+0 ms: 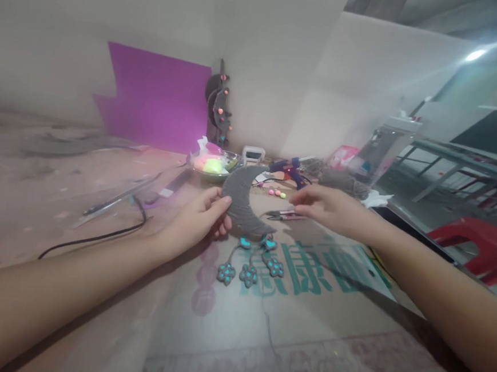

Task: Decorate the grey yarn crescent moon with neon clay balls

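My left hand (205, 217) grips the left edge of a grey yarn-wrapped crescent moon (239, 199), thumb on the front and fingers behind. Below the moon, grey flower charms (248, 275) with turquoise centres lie on the table, along with turquoise-topped pieces (270, 243) near its lower tip. To the right, my right hand (324, 206) is closed with thumb and fingertips together; whatever they may hold is too small to make out. A pair of thread snips (287, 215) lies just under those fingers. Small coloured balls (277, 193) rest between the moon and my right hand.
Behind the moon stand a bowl (215, 176) of bright material and a blue glue gun (290, 169). Grey yarn (343, 183) sits at the right. A black cable (98, 237) and a long blade-like tool (118, 199) lie left. Purple board (160, 99) leans on the wall.
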`<state>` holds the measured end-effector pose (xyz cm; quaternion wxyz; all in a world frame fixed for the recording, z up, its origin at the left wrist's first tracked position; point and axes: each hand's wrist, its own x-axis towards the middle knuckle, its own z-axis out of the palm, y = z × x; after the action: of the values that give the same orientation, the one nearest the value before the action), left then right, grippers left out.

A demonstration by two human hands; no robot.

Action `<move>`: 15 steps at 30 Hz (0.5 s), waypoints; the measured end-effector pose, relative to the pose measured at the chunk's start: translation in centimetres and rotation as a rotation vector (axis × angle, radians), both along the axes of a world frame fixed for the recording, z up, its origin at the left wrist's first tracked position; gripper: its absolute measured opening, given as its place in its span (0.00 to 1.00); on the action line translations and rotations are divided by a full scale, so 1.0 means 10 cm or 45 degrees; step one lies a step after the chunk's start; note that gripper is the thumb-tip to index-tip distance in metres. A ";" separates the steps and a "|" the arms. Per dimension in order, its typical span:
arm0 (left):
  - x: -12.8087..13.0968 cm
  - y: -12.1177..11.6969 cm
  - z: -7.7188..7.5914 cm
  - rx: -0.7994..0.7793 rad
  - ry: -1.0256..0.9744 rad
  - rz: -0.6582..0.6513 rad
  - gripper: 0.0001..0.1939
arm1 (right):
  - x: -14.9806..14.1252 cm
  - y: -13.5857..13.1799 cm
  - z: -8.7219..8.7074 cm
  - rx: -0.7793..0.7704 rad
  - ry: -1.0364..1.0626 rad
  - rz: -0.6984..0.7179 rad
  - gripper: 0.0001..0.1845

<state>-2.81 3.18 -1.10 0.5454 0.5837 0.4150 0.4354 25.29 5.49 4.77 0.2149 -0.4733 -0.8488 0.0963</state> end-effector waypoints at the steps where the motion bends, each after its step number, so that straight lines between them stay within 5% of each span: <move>1: 0.01 -0.01 0.01 0.018 0.025 -0.005 0.12 | 0.05 0.04 -0.06 0.030 -0.074 0.047 0.13; 6: 0.04 -0.11 0.05 0.128 0.097 -0.064 0.13 | 0.12 0.20 -0.40 0.221 -0.362 0.229 0.14; 15: 0.03 -0.12 0.02 0.133 0.072 -0.113 0.12 | 0.17 0.17 -0.44 0.314 -0.525 0.356 0.17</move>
<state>-2.49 1.95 -0.91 0.5210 0.6412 0.3808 0.4152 26.94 7.22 0.39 0.0784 -0.3313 -0.9371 -0.0774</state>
